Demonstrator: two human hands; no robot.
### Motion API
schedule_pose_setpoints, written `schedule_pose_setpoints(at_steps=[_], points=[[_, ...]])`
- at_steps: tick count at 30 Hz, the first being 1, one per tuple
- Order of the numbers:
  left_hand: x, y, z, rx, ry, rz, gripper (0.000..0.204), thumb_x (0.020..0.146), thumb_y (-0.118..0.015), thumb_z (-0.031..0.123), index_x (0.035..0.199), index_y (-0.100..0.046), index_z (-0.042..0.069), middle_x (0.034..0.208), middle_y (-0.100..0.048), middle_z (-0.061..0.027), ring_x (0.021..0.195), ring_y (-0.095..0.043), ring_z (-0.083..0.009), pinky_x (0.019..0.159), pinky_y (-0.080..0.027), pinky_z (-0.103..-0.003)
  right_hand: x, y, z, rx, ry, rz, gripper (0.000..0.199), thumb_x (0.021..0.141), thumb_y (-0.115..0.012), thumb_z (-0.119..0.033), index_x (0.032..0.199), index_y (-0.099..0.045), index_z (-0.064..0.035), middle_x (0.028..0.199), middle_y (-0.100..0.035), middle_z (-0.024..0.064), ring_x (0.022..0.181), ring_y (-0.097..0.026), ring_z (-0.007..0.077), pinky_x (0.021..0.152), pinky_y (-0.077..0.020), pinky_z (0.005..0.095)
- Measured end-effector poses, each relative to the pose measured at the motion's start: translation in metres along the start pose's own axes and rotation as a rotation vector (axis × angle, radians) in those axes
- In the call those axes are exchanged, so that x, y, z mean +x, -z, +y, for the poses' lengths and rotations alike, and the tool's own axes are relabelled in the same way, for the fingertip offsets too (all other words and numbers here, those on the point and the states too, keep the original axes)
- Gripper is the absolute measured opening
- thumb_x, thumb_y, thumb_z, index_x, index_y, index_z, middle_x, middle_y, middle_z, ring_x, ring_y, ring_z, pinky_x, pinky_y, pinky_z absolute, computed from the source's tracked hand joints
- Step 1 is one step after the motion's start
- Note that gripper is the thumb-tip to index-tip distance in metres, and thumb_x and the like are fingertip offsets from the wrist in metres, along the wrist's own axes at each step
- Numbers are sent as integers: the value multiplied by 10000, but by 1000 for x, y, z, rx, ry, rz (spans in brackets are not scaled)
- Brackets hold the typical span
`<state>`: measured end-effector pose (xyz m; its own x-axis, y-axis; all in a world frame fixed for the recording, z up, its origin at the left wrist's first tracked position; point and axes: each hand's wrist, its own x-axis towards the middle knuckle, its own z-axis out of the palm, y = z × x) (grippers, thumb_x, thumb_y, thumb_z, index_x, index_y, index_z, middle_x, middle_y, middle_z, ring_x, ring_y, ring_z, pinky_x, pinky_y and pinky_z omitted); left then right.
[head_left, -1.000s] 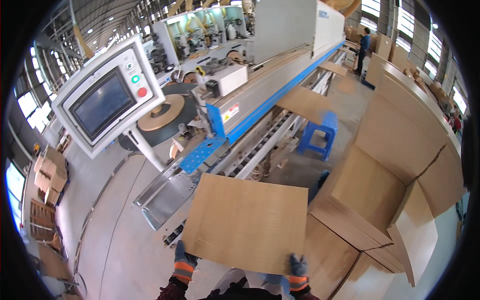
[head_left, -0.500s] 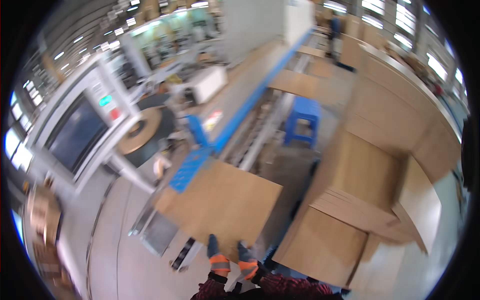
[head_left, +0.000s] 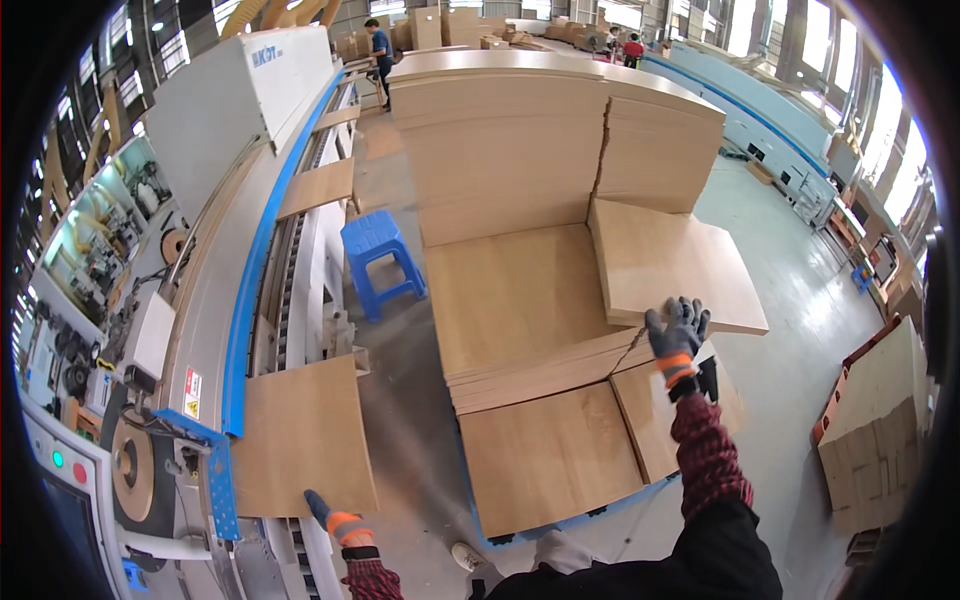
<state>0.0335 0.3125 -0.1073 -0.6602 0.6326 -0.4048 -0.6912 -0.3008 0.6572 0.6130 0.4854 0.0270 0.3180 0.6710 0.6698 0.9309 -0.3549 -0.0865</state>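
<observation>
My left hand (head_left: 332, 516), in a grey glove with an orange cuff, is at the near edge of a flat wood-coloured panel (head_left: 305, 440). Its visible fingers are stretched out against that edge; the rest are hidden. The panel lies at the near end of a long machine (head_left: 255, 250) with a blue rail. Over on the right, my right hand (head_left: 678, 332) is open, fingers spread, at the near edge of a smaller stack of panels (head_left: 670, 260). Whether it touches the top one, I cannot tell.
Tall panel stacks (head_left: 500, 150) stand ahead, with lower panels (head_left: 550, 455) on a blue base nearer me. A blue stool (head_left: 378, 250) sits between machine and stacks. A control screen (head_left: 70, 520) is at lower left, another stack (head_left: 875, 430) at far right. A person (head_left: 380, 55) stands far off.
My view has swung right toward the stacks. My right hand has left the panel on the machine and reached out to the smaller stack; my left hand is still at that panel.
</observation>
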Motion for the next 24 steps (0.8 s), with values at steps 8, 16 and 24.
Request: schedule_pose_setpoints(at_steps=[8, 16, 24], points=[[91, -46, -25, -37, -38, -132, 563, 817, -498, 453, 1244, -417, 95, 1227, -469, -81, 1073, -467, -254, 916, -365, -373, 36, -20, 21, 74, 25, -185, 618, 672, -553, -555, 1121, -544, -131, 1218, -474, 98, 1177, -366, 274, 1007, -178, 425], [82, -78, -71, 1272, -923, 437, 505, 855, -395, 244, 1292, -290, 11, 1326, -318, -122, 1201, -324, -229, 1010, -249, -344, 95, -22, 125, 32, -257, -168, 773, 648, -545, -638, 1144, -503, -47, 1209, -465, 172, 1121, -421, 329, 960, -310, 401], [-159, -379, -311, 842, -430, -979, 203, 837, -476, 206, 828, -541, 14, 788, -565, -139, 715, -548, -285, 663, -427, -389, 111, -37, 246, -183, -469, -371, 607, 708, -455, -546, 774, -636, 30, 827, -592, 256, 897, -544, 381, 797, -409, 424]])
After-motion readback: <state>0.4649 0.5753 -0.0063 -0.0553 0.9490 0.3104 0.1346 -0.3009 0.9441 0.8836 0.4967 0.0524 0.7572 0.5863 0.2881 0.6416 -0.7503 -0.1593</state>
